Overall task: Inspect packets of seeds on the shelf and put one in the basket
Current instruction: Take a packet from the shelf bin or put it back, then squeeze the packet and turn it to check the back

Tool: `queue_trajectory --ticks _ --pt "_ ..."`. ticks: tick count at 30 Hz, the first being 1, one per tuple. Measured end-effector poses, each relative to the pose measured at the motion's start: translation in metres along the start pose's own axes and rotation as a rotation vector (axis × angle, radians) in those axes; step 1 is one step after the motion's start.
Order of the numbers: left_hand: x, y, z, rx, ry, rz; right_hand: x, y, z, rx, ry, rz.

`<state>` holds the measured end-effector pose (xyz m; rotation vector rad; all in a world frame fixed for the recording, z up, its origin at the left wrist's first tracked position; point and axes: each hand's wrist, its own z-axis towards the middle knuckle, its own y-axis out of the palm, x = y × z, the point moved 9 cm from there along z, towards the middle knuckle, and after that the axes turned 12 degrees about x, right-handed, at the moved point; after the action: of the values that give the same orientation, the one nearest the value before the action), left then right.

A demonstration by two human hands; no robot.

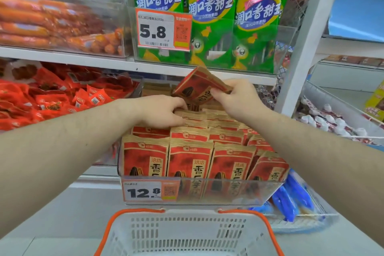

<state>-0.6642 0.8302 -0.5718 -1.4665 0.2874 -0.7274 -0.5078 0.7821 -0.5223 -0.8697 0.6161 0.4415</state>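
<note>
A shop aisle with white shelving fills the view, stocked with snack goods in clear bins. On the lower shelf stands a clear plastic display bin packed with rows of red-and-tan sunflower seed packets standing upright, and a price tag reading 12.8 is fixed to its front left corner.

Above the back rows of that bin, the right hand pinches one seed packet between thumb and curled fingers, lifted clear of the others and tilted so its face slants toward the left. Just left of it, the left hand reaches into the back of the bin with fingers curled down onto the tops of the packets there; whether it actually grips one cannot be told.

Below the bin, at the bottom edge of the view, sits a white shopping basket with an orange rim and slotted walls.

Left of the bin lies a heap of small red snack sachets. On the shelf above the bin stand green corn sausage bags behind a 5.8 price tag, with orange-red sausages in a clear bin to their left. Right of the seed bin, blue packets lie in a wire tray, and white-wrapped sweets fill another tray further right.
</note>
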Motion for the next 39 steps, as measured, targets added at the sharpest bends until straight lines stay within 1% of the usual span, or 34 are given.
queue_trajectory --ticks 3,8,10,12,16,19,23,26,28,32,36,37,39 --pt "0.0 0.001 0.001 0.003 0.013 -0.017 0.002 0.015 0.004 -0.047 -0.013 -0.065" --pt "0.002 0.001 0.0 0.015 0.03 -0.016 0.009 0.039 0.006 -0.177 -0.017 -0.226" --pt "0.003 0.001 -0.001 0.024 0.033 -0.022 0.008 0.044 0.007 -0.174 -0.012 -0.254" --pt "0.004 0.0 0.0 0.03 0.031 -0.017 0.005 0.044 0.007 -0.136 -0.011 -0.238" --pt "0.001 0.001 0.001 0.026 0.008 0.007 -0.002 0.045 0.001 -0.095 -0.121 -0.236" --pt "-0.001 0.003 0.001 0.017 -0.016 0.027 -0.008 0.049 0.0 -0.124 -0.192 -0.274" --pt "0.001 0.004 0.0 -0.004 -0.035 0.022 -0.015 0.059 0.01 -0.201 -0.149 -0.268" --pt "0.002 0.003 0.0 -0.007 -0.042 0.001 -0.025 0.069 0.016 -0.195 -0.253 -0.333" --pt "0.001 0.004 0.0 -0.011 -0.04 0.002 -0.025 0.074 0.019 -0.193 -0.275 -0.392" --pt "0.0 0.006 0.002 -0.017 -0.037 0.001 -0.02 0.082 0.023 -0.251 -0.2 -0.359" --pt "-0.001 0.006 0.004 -0.016 -0.03 0.022 -0.016 0.096 0.017 -0.412 -0.149 -0.441" --pt "-0.001 0.006 0.005 -0.019 -0.033 0.026 -0.017 0.096 0.016 -0.433 -0.131 -0.434" --pt "-0.001 0.005 0.004 -0.026 -0.044 0.025 -0.016 0.094 0.018 -0.439 -0.035 -0.322"
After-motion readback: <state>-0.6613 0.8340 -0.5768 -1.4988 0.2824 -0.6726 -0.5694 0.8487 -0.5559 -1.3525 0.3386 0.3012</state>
